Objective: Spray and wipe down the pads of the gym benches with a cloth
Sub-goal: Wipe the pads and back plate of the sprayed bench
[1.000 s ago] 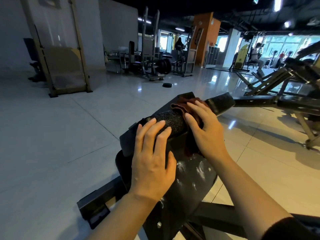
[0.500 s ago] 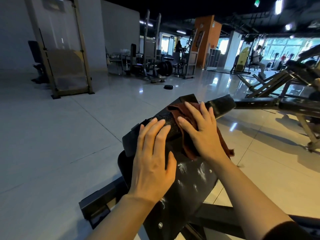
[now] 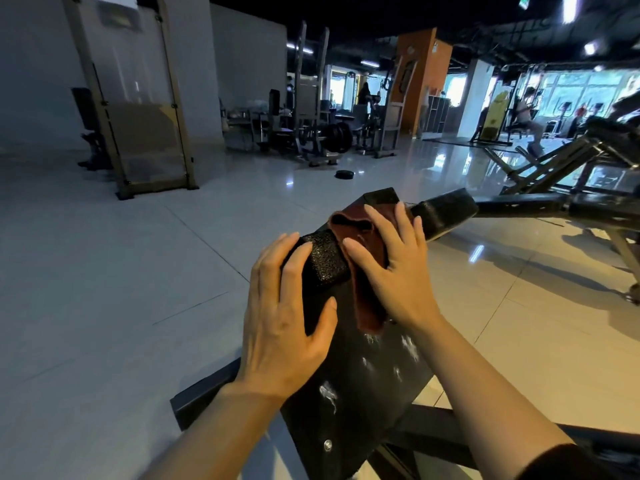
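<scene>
A black gym bench pad (image 3: 360, 393) fills the lower middle, with wet spray streaks on its near surface. Across its top runs a black textured foam roller (image 3: 325, 259). My right hand (image 3: 398, 271) lies flat, fingers spread, pressing a reddish-brown cloth (image 3: 363, 244) over the roller; the cloth's tail hangs down onto the pad. My left hand (image 3: 284, 317) grips the roller's left end and the pad's left edge. No spray bottle is visible.
The roller's right end (image 3: 446, 211) sticks out beyond my hand. Another bench frame (image 3: 571, 188) stands to the right. A weight plate (image 3: 344, 174) lies on the glossy tiled floor, with racks (image 3: 311, 109) and a mirror stand (image 3: 138, 116) behind. People exercise far off.
My right hand has slid the cloth up and over the roller, fingers spreading flatter, and more cloth now hangs on the near side. My left hand has stayed on the roller's left end.
</scene>
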Motion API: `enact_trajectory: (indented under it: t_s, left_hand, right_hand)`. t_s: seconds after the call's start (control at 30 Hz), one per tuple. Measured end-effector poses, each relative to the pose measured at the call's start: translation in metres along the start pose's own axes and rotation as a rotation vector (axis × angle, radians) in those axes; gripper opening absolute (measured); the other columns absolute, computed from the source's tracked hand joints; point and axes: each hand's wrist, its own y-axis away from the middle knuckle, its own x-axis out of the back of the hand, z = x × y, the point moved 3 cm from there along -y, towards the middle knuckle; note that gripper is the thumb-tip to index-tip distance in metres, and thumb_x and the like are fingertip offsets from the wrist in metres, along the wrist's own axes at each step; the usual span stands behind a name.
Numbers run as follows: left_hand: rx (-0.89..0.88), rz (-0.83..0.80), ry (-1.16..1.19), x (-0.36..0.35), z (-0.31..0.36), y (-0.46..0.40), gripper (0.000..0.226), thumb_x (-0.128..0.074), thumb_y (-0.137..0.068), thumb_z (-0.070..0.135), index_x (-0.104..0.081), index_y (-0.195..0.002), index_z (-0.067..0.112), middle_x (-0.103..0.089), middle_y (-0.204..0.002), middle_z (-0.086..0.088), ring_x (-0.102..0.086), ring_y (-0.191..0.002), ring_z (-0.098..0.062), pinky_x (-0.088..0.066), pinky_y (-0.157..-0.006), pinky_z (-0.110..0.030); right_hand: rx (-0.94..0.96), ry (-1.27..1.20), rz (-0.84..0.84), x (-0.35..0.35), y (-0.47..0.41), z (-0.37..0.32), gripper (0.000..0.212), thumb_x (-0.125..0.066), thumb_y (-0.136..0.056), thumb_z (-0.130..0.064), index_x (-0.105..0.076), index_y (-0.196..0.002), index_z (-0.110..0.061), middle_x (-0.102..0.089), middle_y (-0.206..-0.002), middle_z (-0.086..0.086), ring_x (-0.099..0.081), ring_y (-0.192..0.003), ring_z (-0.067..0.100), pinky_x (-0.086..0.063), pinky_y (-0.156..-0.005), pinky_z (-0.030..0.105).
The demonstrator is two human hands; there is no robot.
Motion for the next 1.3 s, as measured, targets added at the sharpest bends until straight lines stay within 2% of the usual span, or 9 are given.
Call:
enact_trajectory:
  t_s: [0.13,0.33,0.47,0.7,0.87,0.93,1.0,1.1,1.3]
  left_hand:
    - [0.007,0.002,0.028,0.002,0.0,0.001,0.065,-0.055,-0.084,0.037,-0.033,-0.141,0.012,-0.033,-0.143,-0.008,-0.038,-0.132,-0.022,-0.04,-0.102,-0.024]
    - [0.021,0.012,0.075,-0.006,-0.001,0.001,0.069,-0.057,-0.085,0.035,-0.028,-0.144,0.014,-0.033,-0.143,-0.008,-0.033,-0.132,-0.012,-0.031,-0.103,-0.006]
    - [0.03,0.003,0.068,-0.005,-0.001,0.004,0.069,-0.054,-0.084,0.035,-0.027,-0.145,0.016,-0.03,-0.145,-0.006,-0.034,-0.132,-0.014,-0.038,-0.1,-0.016]
    - [0.041,0.037,0.093,0.009,-0.01,0.006,0.062,-0.049,-0.087,0.026,-0.028,-0.144,0.016,-0.033,-0.142,-0.006,-0.035,-0.131,-0.012,-0.032,-0.109,-0.013]
    - [0.054,0.031,0.124,0.005,-0.003,0.009,0.063,-0.048,-0.086,0.024,-0.027,-0.145,0.017,-0.032,-0.142,-0.005,-0.039,-0.128,-0.011,-0.046,-0.098,-0.024]
    - [0.045,0.01,0.132,0.004,0.0,0.01,0.064,-0.049,-0.086,0.026,-0.026,-0.146,0.017,-0.031,-0.143,-0.004,-0.038,-0.128,-0.01,-0.047,-0.097,-0.026]
    - [0.022,-0.002,0.114,0.004,0.001,0.01,0.065,-0.049,-0.087,0.027,-0.025,-0.147,0.016,-0.031,-0.144,-0.004,-0.037,-0.13,-0.01,-0.044,-0.1,-0.026]
    - [0.012,-0.003,0.102,0.007,-0.001,0.01,0.065,-0.05,-0.088,0.028,-0.025,-0.147,0.017,-0.031,-0.144,-0.004,-0.036,-0.132,-0.01,-0.04,-0.104,-0.021]
    - [0.013,0.012,0.066,0.006,-0.005,0.009,0.062,-0.049,-0.088,0.028,-0.028,-0.145,0.015,-0.032,-0.142,-0.005,-0.043,-0.127,-0.017,-0.048,-0.099,-0.03]
  right_hand:
    - [0.067,-0.029,0.142,-0.012,0.014,-0.012,0.056,-0.04,-0.091,-0.057,-0.046,-0.142,-0.032,-0.029,-0.157,-0.008,-0.008,-0.149,0.011,-0.013,-0.121,0.05]
    - [0.276,0.133,0.076,-0.01,0.02,-0.021,0.052,-0.034,-0.094,-0.057,-0.048,-0.139,-0.036,-0.042,-0.15,-0.009,-0.022,-0.146,0.011,-0.014,-0.119,0.054]
    - [0.109,0.072,0.083,-0.012,0.006,-0.015,0.066,-0.032,-0.083,-0.073,-0.043,-0.14,-0.042,-0.026,-0.158,-0.011,-0.001,-0.15,0.011,-0.004,-0.119,0.057]
    - [0.271,0.014,0.208,-0.026,0.034,-0.037,0.046,-0.038,-0.096,-0.041,-0.055,-0.135,-0.024,-0.048,-0.146,-0.004,-0.025,-0.143,0.005,-0.026,-0.119,0.043]
    - [0.546,-0.003,0.165,-0.011,0.039,-0.054,0.033,-0.048,-0.086,-0.016,-0.071,-0.109,-0.013,-0.066,-0.119,0.003,-0.054,-0.116,0.015,-0.047,-0.098,0.035]
    - [0.489,-0.005,0.311,0.006,0.03,-0.052,0.029,-0.053,-0.085,-0.009,-0.071,-0.108,-0.008,-0.065,-0.113,0.009,-0.058,-0.107,0.02,-0.051,-0.092,0.035]
    - [0.321,-0.021,0.47,0.019,0.018,-0.046,0.036,-0.06,-0.085,-0.001,-0.066,-0.12,-0.007,-0.059,-0.119,0.012,-0.056,-0.11,0.021,-0.049,-0.096,0.032]
    - [0.301,-0.056,0.263,0.004,0.016,-0.053,0.058,-0.061,-0.093,-0.022,-0.038,-0.147,-0.017,-0.044,-0.143,0.007,-0.041,-0.131,0.014,-0.033,-0.109,0.02]
    - [0.515,0.246,0.095,-0.029,0.023,-0.052,0.042,-0.037,-0.099,-0.03,-0.054,-0.137,-0.024,-0.051,-0.143,-0.007,-0.032,-0.142,0.014,-0.015,-0.118,0.055]
